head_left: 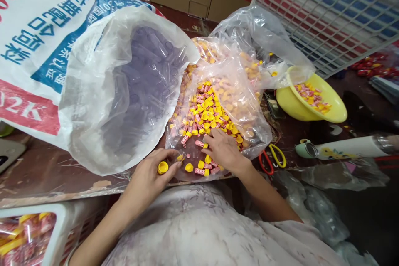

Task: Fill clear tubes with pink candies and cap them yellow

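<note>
My left hand (154, 176) is at the table's front edge, with a yellow cap (162, 168) held between thumb and fingers. Another small yellow piece touches its fingertips. Over the front of a pile of yellow-capped pieces (209, 110), my right hand (225, 149) is curled. Its thumb and forefinger close on the yellow end of a small red-and-white patterned piece (200, 144). The pile lies in an open clear plastic bag (249, 110). A loose yellow cap (188, 168) and several patterned pieces (202, 171) lie between my hands.
To the left, a large woven sack (90, 133) opens onto clear plastic tubes (149, 79). A yellow bowl (335, 108) of pieces, scissors (264, 162) and a white flask (349, 148) are at right. A white basket (60, 232) stands lower left; a wire rack (299, 29) is behind.
</note>
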The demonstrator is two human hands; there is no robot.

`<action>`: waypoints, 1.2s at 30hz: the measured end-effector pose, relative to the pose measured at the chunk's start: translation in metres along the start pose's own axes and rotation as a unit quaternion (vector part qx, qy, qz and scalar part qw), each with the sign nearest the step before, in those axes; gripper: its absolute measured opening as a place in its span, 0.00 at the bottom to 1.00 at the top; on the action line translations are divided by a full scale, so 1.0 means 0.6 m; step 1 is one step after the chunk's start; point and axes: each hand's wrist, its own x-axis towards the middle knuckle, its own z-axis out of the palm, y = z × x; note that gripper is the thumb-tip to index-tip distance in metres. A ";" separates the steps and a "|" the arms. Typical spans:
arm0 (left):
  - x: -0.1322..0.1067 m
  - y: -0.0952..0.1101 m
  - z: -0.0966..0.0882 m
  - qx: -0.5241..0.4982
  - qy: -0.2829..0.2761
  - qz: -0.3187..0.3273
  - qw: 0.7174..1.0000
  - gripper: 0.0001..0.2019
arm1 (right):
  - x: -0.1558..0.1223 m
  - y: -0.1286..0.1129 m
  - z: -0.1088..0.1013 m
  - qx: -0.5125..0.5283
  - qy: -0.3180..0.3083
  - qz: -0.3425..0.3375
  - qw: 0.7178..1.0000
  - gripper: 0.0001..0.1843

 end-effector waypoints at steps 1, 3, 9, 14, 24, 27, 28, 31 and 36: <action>0.001 0.000 0.001 0.003 0.003 0.007 1.000 0.14 | 0.000 -0.001 0.001 0.010 0.011 -0.010 1.000 0.13; 0.004 0.001 0.004 0.010 0.004 0.016 1.000 0.14 | -0.001 -0.002 0.000 0.049 0.038 -0.026 0.998 0.12; 0.010 0.008 0.010 -0.004 -0.023 0.018 1.000 0.15 | -0.012 -0.021 -0.024 0.165 0.110 -0.138 0.970 0.03; 0.012 0.025 0.014 -0.099 -0.058 -0.012 0.993 0.14 | -0.017 -0.036 -0.038 0.314 0.085 -0.137 0.936 0.09; 0.036 0.044 0.037 -0.327 -0.062 -0.092 0.938 0.18 | -0.020 -0.101 0.012 0.291 0.294 -0.112 0.904 0.28; 0.050 0.044 0.033 -0.326 -0.095 -0.121 0.933 0.21 | -0.013 -0.084 -0.004 0.291 0.252 -0.149 0.911 0.35; 0.056 0.042 0.028 -0.300 -0.090 -0.121 0.942 0.21 | -0.010 -0.071 -0.012 0.286 0.224 -0.153 0.919 0.38; 0.082 0.038 0.007 -0.075 0.000 -0.077 0.994 0.15 | -0.005 -0.018 -0.032 0.204 0.173 -0.079 0.960 0.32; 0.143 0.042 -0.010 0.358 0.081 -0.063 0.928 0.20 | 0.007 0.041 -0.023 -0.016 0.078 -0.027 0.996 0.04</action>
